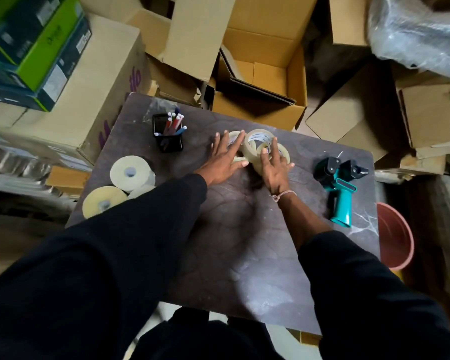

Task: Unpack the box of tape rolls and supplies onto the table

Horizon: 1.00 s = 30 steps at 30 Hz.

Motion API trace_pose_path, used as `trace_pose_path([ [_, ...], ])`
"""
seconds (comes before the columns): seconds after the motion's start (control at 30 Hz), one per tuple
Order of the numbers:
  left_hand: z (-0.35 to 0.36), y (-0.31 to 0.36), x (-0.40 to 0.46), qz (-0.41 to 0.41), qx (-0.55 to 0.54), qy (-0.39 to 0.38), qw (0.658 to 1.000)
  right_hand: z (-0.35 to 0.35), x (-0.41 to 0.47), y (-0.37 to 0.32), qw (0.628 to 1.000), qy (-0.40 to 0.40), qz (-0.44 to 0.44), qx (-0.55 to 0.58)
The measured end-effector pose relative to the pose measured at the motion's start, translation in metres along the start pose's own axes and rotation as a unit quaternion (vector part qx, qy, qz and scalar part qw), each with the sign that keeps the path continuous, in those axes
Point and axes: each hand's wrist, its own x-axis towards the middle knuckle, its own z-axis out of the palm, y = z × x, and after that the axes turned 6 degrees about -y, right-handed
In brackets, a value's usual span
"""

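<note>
At the left edge of the table (244,242) you have three cream tape rolls (131,173) bunched together, lying flat, one partly hidden by your left sleeve. Toward the far left corner stands a black mesh pen holder (169,141) full of markers. Your left hand (225,162) lies flat with fingers straight and slightly spread, fingertips over a clear tape roll (233,139) near the far edge. Just beside it a cluster of clear tape rolls (259,142) sits, one tilted atop the others. Your right hand (276,168) presses on that cluster with straight, spread fingers; a string is tied at its wrist. Toward the right edge a teal tape dispenser (342,185) lies on its side, well apart from your hands. Beyond the far edge stands the open cardboard box (260,100). A pink bucket (394,237) sits past the right edge.
</note>
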Motion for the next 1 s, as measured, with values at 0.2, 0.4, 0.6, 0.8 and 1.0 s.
trace_pose_path([
  [0.2,0.007,0.008,-0.094,-0.015,-0.075,-0.019,0.997,0.004,-0.054,-0.003,0.999,0.031,-0.032,0.019],
  [0.4,-0.005,-0.036,-0.181,0.047,-0.033,0.106,0.993,0.062,-0.099,-0.005,0.98,0.026,-0.157,-0.118],
  [0.6,-0.046,-0.13,-0.222,-0.116,0.137,0.158,0.971,0.135,-0.125,-0.049,0.902,-0.184,-0.322,-0.219],
  [0.8,-0.035,-0.162,-0.24,-0.173,0.131,0.052,0.975,0.184,-0.126,-0.061,0.9,-0.244,-0.295,-0.209],
  [1.0,-0.037,-0.153,-0.243,-0.176,0.113,0.068,0.976,0.178,-0.129,-0.065,0.908,-0.229,-0.294,-0.192],
])
